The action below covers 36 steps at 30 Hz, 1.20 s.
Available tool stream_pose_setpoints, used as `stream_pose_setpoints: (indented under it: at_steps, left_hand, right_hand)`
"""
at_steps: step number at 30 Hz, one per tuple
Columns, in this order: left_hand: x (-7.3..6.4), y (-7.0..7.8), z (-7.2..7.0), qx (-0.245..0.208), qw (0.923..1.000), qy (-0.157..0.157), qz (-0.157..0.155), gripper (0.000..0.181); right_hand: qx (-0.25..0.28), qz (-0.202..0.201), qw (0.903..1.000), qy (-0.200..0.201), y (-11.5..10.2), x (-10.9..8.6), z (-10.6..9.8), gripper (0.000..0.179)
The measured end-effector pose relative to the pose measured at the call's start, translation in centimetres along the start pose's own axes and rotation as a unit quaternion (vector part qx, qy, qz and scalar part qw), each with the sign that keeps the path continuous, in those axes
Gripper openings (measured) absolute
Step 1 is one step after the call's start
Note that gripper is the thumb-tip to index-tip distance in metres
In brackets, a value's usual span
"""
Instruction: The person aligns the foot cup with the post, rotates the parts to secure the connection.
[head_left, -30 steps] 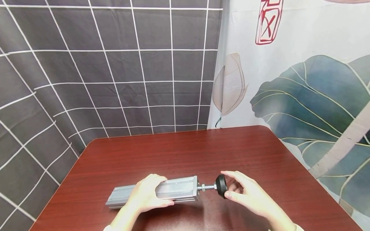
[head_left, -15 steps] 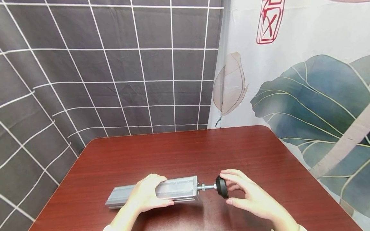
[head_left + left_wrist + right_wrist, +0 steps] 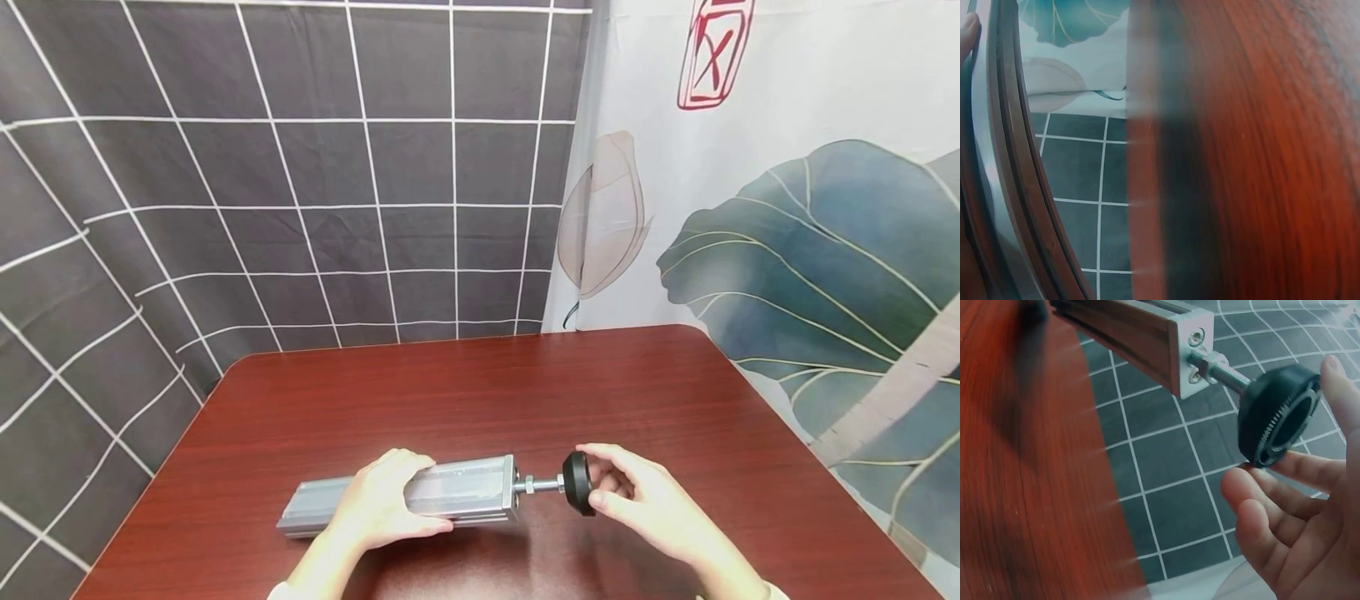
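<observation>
A silver aluminium profile [image 3: 468, 487] lies lengthwise, held just above the table or on it; I cannot tell which. My left hand [image 3: 386, 504] grips it around the middle, thumb on the near side and fingers over the top. From its right end plate [image 3: 1192, 353] a threaded rod [image 3: 1230, 376] with a hex nut sticks out. A black round levelling foot [image 3: 577, 483] caps the rod, its ribbed, hollow underside showing in the right wrist view. My right hand [image 3: 645, 504] pinches the foot's rim with thumb and fingers; some other fingers are curled below it.
The red-brown wooden table [image 3: 450, 383] spreads behind and around the hands. A grey cloth with white grid lines [image 3: 337, 167] hangs behind it and on the left. A white curtain with painted leaves [image 3: 622, 83] hangs on the right.
My right hand's fingers spread a little off the foot half a second ago and now close on its rim again. The left hand and profile stay put; the head view shifts slightly.
</observation>
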<state>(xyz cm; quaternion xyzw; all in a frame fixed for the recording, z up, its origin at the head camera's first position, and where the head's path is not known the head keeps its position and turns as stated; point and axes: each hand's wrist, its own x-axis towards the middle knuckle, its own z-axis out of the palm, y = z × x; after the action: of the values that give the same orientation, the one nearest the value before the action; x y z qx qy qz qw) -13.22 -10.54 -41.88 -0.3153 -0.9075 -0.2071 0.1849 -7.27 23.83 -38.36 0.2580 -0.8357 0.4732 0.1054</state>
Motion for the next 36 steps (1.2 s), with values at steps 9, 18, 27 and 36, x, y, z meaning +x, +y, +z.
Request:
stream_pose_setpoints:
  at_steps: [9,18,27,36]
  left_hand:
    - [-0.1,-0.2,0.0,-0.012,0.9994,-0.008,-0.030,0.065]
    - [-0.1,0.2,-0.2,-0.017,0.9992,-0.014,-0.033,0.063]
    - [0.0,0.5,-0.5,-0.019,0.9994,-0.012,-0.026,0.063]
    - [0.2,0.8,-0.4,-0.023,0.9993,-0.020,-0.024,0.063]
  right_hand:
    - [-0.037,-0.095,0.9934,-0.052,1.0,-0.6,-0.5,0.074]
    - [-0.014,-0.030,0.9994,0.003,0.5,-0.5,0.2,0.061]
    - [-0.001,-0.027,0.9996,0.007,0.2,-0.6,-0.4,0.062]
    - [-0.008,-0.121,0.9913,-0.052,1.6,-1.1,-0.3,0.075]
